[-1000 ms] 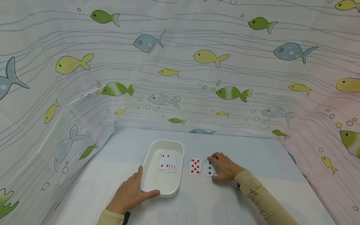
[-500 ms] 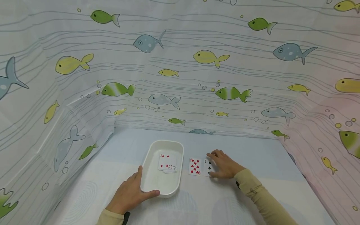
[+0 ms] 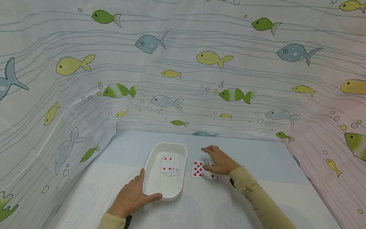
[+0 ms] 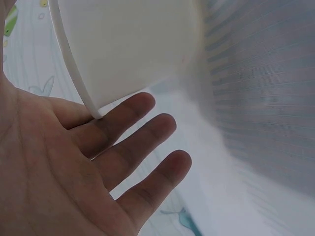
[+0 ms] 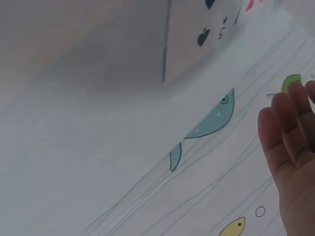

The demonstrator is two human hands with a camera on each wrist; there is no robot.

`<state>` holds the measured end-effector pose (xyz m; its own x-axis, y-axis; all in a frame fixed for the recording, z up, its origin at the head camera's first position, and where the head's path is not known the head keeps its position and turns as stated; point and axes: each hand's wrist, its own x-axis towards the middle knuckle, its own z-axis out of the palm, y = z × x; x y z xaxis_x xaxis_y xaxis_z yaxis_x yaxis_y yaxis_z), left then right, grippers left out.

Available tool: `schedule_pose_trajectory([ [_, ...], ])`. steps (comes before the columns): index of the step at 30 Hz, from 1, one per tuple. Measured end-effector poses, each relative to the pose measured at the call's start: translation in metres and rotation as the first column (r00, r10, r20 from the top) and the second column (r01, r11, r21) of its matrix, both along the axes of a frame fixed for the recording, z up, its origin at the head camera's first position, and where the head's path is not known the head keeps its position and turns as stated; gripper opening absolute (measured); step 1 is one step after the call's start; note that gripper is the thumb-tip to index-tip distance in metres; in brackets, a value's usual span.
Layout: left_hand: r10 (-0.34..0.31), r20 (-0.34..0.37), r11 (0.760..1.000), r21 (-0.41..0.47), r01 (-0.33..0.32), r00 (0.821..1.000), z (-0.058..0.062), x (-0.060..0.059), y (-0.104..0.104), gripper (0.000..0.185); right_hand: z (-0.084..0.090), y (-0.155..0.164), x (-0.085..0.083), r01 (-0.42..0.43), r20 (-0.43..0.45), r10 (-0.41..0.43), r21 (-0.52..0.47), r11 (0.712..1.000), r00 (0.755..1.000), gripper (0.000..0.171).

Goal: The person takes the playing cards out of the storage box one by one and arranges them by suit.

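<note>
My left hand (image 3: pixel 130 197) rests against the near left corner of a white plastic tub (image 3: pixel 163 187), thumb on its front rim and fingers along its side. Those fingers look straight and spread in the left wrist view. Inside the tub, a four of diamonds (image 3: pixel 167 164) lies face up over other cards, only their edges showing. To the right of the tub lie a hearts card (image 3: pixel 196 171) and a three of spades (image 3: pixel 212 177), side by side and face up. Above them is my right hand (image 3: pixel 220 161), fingers extended, holding nothing and partly covering the spades card.
A pale cloth with faint circle patterns covers the table (image 3: pixel 257 197). Around the back and sides rises a fish-print curtain (image 3: pixel 188 89), meeting the table's far edge.
My right hand has drawn off the three of spades and moved left and away from me, over the two cards. The left hand and tub stay put.
</note>
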<state>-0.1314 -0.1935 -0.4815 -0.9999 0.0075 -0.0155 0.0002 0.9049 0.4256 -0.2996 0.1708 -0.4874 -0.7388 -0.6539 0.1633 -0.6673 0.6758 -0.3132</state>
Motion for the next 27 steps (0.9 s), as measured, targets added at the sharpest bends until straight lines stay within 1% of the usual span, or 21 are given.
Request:
schedule_pose_trajectory([
  [6, -0.014, -0.011, 1.0, -0.011, 0.013, 1.0, 0.001, 0.0, 0.0, 0.135, 0.009, -0.025, -0.003, 0.001, 0.001, -0.001, -0.003, 1.0, 1.0, 0.074],
  [11, -0.015, -0.016, 1.0, -0.014, 0.014, 1.0, 0.002, -0.001, -0.001, 0.136, 0.022, -0.048, -0.005, -0.02, 0.001, 0.02, 0.003, 1.0, 1.0, 0.077],
  [16, -0.017, -0.003, 1.0, -0.018, 0.017, 1.0, 0.004, -0.002, 0.0, 0.134, 0.031, -0.071, -0.006, -0.044, -0.001, 0.044, -0.006, 0.999, 0.999, 0.077],
  [22, -0.02, 0.0, 1.0, -0.004, 0.02, 1.0, 0.004, -0.001, 0.0, 0.133, 0.035, -0.097, -0.006, -0.078, 0.016, 0.078, -0.012, 0.997, 0.997, 0.078],
  [27, -0.014, 0.011, 1.0, -0.004, 0.014, 1.0, 0.003, 0.0, 0.001, 0.134, 0.034, -0.115, -0.007, -0.093, 0.034, 0.093, 0.009, 0.996, 0.995, 0.079],
])
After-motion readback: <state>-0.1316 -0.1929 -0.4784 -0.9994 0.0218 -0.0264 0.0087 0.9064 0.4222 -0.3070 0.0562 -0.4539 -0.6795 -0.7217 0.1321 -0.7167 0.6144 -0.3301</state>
